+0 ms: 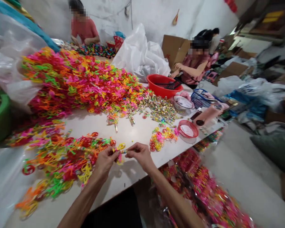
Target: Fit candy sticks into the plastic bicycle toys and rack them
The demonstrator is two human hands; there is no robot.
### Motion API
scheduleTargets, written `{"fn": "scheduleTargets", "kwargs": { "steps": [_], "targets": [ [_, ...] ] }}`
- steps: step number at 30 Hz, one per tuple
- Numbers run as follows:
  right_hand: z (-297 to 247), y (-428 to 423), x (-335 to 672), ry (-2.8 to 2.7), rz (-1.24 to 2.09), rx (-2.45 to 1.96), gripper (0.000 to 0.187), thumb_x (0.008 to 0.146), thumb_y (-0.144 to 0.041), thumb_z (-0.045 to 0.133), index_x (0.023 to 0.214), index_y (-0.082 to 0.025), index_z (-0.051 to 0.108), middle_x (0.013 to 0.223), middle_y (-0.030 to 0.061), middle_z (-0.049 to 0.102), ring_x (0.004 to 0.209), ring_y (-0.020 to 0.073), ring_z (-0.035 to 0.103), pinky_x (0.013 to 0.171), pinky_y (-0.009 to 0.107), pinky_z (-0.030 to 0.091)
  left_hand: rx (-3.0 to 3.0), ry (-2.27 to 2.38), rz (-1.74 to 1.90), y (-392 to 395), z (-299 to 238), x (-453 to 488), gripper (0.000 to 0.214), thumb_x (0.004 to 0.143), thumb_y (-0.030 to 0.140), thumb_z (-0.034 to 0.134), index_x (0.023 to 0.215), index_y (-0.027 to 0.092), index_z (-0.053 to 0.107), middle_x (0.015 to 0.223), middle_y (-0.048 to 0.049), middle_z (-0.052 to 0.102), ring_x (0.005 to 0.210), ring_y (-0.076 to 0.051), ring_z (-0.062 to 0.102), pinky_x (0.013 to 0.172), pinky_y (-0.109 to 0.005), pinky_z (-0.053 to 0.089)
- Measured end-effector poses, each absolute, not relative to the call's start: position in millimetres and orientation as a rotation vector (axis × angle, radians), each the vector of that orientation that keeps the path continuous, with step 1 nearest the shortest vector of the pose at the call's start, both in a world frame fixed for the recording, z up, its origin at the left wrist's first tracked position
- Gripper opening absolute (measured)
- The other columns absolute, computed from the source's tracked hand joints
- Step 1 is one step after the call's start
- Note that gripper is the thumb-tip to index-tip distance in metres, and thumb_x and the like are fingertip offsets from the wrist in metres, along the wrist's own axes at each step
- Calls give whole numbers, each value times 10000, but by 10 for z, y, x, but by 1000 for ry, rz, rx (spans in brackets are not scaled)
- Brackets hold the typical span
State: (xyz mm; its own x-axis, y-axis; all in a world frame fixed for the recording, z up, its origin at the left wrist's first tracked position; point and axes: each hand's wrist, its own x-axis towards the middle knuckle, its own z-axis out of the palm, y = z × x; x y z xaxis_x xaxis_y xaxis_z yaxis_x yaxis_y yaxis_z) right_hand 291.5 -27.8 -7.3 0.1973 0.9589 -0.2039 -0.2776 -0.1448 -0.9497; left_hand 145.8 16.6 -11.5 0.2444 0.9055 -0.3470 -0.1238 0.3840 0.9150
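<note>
Across a white worktable (90, 122) heaped with neon plastic loops (80, 82), your left hand (105, 161) pinches a yellow-and-pink loop (120, 156) while your right hand (139, 154) pinches a small striped stick (123, 152) against it, both just above the tabletop beside a scattered loop pile (61, 167).

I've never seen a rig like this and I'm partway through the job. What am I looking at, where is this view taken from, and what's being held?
There's no machine here, just a person's two bare hands, seen from one camera worn on their head. The left hand and right hand together pinch a small yellow and pink plastic piece. On the white table lie heaps of bright plastic loops and a red basin. A co-worker sits at the far end.
</note>
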Motion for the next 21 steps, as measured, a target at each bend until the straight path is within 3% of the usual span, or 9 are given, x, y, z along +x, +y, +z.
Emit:
{"fn": "scheduleTargets", "kwargs": {
  "steps": [3, 6, 9, 12, 15, 18, 21],
  "targets": [
    [-100, -239, 2898, -835, 1360, -1197, 254, 571, -337, 753, 700, -145, 650, 591, 4, 644, 575, 160, 647, 582, 267, 498, 986, 1055, 772, 198, -91, 1431, 312, 506, 392, 743, 575, 139, 573, 509, 26, 540, 486, -95, 472, 498, -219, 385],
    [-88, -91, 3138, -1174, 1365, -1307, 368, 628, -408, 709, 906, -171, 659, 733, 23, 665, 623, 156, 638, 592, 266, 484, 1199, 1154, 723, 280, 12, 1293, 325, 530, 447, 703, 549, 160, 551, 475, 27, 514, 469, -109, 465, 470, -230, 376],
    [-22, 168, 3703, -1427, 784, -1804, 390, 702, -419, 650, 1027, -203, 628, 935, 54, 656, 770, 166, 619, 677, 265, 456, 1484, 1445, 750, 442, 165, 986, 301, 588, 471, 627, 699, 196, 572, 549, 16, 566, 496, -159, 521, 463, -272, 403],
    [54, 422, 4371, -1195, 166, -2493, 268, 808, -351, 523, 993, -182, 618, 1041, 92, 626, 980, 209, 560, 815, 309, 403, 1960, 1754, 793, 616, 318, 704, 414, 668, 441, 538, 1032, 245, 530, 855, -57, 639, 786, -297, 600, 670, -455, 469],
    [63, 572, 4780, -1086, 138, -2616, 223, 745, -266, 564, 917, -143, 636, 972, 131, 640, 984, 270, 561, 799, 352, 399, 2380, 1764, 968, 690, 371, 768, 442, 744, 381, 446, 1165, 249, 460, 1134, -101, 552, 1132, -372, 439, 909, -565, 350],
    [6, 622, 4847, -1046, 187, -2613, 224, 652, -172, 586, 865, -142, 649, 876, 120, 660, 895, 276, 599, 724, 334, 422, 2399, 1465, 1011, 656, 243, 1219, 340, 760, 325, 446, 1062, 205, 547, 1071, -90, 579, 1054, -291, 518, 923, -480, 390],
    [-51, 599, 4728, -1016, 157, -2556, 321, 652, -135, 513, 953, -137, 624, 917, 119, 656, 881, 255, 600, 688, 313, 430, 2163, 1135, 874, 596, 14, 1788, 261, 741, 308, 475, 937, 196, 606, 965, -59, 614, 895, -205, 592, 765, -344, 487]
  ]
}}
